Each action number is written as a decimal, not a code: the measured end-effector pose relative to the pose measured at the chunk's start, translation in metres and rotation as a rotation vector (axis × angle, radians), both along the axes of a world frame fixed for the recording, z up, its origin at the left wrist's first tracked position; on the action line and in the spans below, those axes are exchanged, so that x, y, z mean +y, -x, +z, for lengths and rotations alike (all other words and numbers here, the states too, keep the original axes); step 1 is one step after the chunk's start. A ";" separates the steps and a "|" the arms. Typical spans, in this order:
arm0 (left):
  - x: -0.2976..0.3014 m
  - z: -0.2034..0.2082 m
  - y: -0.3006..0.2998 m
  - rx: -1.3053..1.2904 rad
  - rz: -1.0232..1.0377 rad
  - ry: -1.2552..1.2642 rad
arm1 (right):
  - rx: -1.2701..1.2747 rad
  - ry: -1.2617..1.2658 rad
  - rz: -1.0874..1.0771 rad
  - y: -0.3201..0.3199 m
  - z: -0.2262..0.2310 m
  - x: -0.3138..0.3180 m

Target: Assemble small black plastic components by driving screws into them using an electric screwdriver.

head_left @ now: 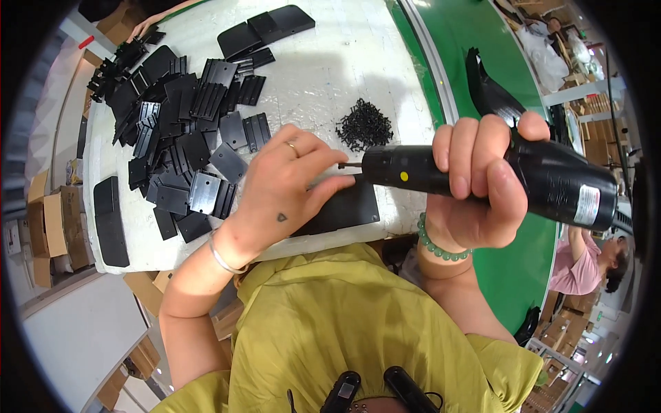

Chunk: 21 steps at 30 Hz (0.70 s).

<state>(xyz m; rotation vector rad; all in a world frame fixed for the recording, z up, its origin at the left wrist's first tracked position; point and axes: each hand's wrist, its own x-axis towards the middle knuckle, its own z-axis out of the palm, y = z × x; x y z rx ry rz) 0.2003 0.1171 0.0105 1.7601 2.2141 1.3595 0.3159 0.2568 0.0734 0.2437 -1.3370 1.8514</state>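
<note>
My right hand point(480, 180) is wrapped round a black electric screwdriver point(406, 168), held level with its bit pointing left. At the bit's tip sits a small dark screw point(342, 166), against the fingertips of my left hand point(295, 180). The left index finger and thumb curl in from both sides of the tip, and what lies between them is partly hidden. Below the bit, a flat black plate point(344, 210) lies at the table's near edge, partly covered by my left hand. Just beyond the screwdriver is a heap of small black screws point(365, 125).
A large pile of black plates and ribbed parts point(182, 144) covers the left of the white table point(310, 76). Joined black panels lie at the far side point(265, 31) and left edge point(110, 220). Another person's hand point(148, 26) rests at the far left.
</note>
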 end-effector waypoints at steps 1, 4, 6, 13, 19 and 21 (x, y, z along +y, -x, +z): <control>0.003 0.007 -0.003 0.011 -0.003 -0.043 | -0.001 0.002 0.011 -0.003 0.005 -0.001; -0.002 -0.002 -0.008 -0.016 0.020 -0.025 | -0.012 0.060 -0.047 -0.015 0.012 -0.012; -0.004 -0.009 -0.006 -0.222 0.020 0.014 | 0.130 -0.004 -0.080 -0.007 0.004 -0.005; -0.020 -0.018 -0.022 -1.579 -0.132 -0.236 | 0.223 0.045 -0.050 -0.012 0.013 -0.022; -0.016 -0.017 -0.024 -1.799 -0.168 -0.330 | 0.236 0.018 -0.029 -0.008 0.013 -0.025; -0.016 -0.021 -0.021 -1.827 -0.196 -0.327 | 0.235 0.021 -0.029 -0.007 0.012 -0.027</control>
